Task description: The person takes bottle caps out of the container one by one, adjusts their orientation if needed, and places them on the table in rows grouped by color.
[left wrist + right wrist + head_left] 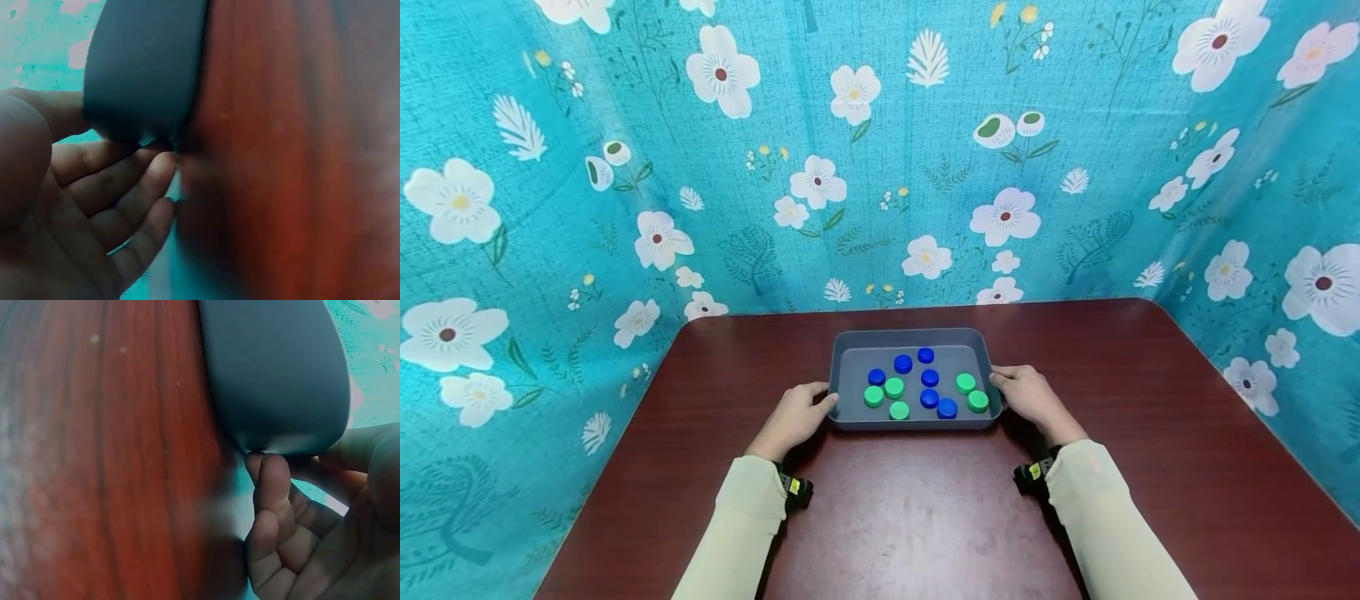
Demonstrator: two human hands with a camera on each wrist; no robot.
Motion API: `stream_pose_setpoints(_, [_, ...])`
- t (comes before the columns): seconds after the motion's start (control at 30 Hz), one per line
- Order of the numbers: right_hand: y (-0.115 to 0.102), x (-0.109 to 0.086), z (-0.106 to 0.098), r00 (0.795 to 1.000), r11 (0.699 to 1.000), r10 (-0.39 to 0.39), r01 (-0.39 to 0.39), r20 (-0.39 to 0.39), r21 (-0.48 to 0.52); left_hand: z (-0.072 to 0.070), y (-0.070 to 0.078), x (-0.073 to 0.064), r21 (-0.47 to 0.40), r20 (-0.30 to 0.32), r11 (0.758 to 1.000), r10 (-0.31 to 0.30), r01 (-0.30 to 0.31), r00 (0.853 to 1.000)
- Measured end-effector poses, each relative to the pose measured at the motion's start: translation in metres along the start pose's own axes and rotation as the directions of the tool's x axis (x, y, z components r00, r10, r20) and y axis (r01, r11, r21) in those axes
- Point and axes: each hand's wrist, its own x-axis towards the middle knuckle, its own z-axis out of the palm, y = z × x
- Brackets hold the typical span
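Observation:
A grey rectangular tray point(856, 364) is held between both hands at its short ends. Inside it lie several round blue caps point(903, 364) and several green caps point(966, 383), spread over the bottom. My left hand point(793, 417) grips the left end, thumb at the rim and fingers curled toward the underside. At the opposite end, my right hand point(1032, 394) holds the tray in the same way. Each wrist view shows the tray's smooth outer wall point(147, 62) close up, with fingertips point(274, 472) right at its lower edge.
The dark red-brown wooden table point(910, 517) has rounded far corners. Behind it and along both sides hangs a turquoise flowered curtain point(880, 125). A small black wrist camera point(797, 490) sits on the left wrist, another point(1032, 477) on the right.

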Motion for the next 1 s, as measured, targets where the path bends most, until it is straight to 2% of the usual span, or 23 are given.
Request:
stream_pose_setpoints(0.17, [0.004,-0.003,-0.001,1.0,1.0,0.026,-0.026,-0.006,0.016,-0.003,0.0,0.011,-0.007,0.048,1.0,-0.01,0.01,0.999])
stream_pose_setpoints(0.27, [0.005,-0.004,0.0,0.999,0.999,0.041,-0.041,-0.007,0.033,-0.003,-0.006,0.024,-0.034,0.057,0.999,-0.005,0.007,0.998])
stream_pose_setpoints(0.37, [0.005,-0.004,0.002,0.999,0.999,0.038,-0.038,-0.008,0.039,-0.002,-0.015,0.038,-0.101,0.054,0.995,-0.017,0.022,0.998])
stream_pose_setpoints(0.47, [0.005,-0.003,0.004,0.999,0.998,0.04,-0.04,-0.001,0.039,0.0,-0.025,0.05,-0.202,0.066,0.978,-0.04,0.053,0.997])
stream_pose_setpoints(0.57, [0.005,-0.002,0.005,0.999,0.999,0.039,-0.04,0.014,0.024,0.002,-0.034,0.059,-0.32,0.086,0.943,-0.07,0.094,0.994])
stream_pose_setpoints(0.73, [0.003,0.0,0.002,0.999,1.0,0.029,-0.029,0.019,0.01,0.002,-0.039,0.066,-0.432,0.111,0.888,-0.118,0.154,0.987])
stream_pose_setpoints(0.83, [0.0,0.0,-0.002,0.999,0.998,0.046,-0.046,0.011,0.03,0.0,-0.036,0.069,-0.445,0.13,0.881,-0.113,0.16,0.985])
stream_pose_setpoints(1.0, [-0.004,0.0,-0.005,0.998,0.994,0.064,-0.066,0.026,0.091,-0.007,-0.033,0.077,-0.439,0.13,0.888,-0.084,0.133,0.988])
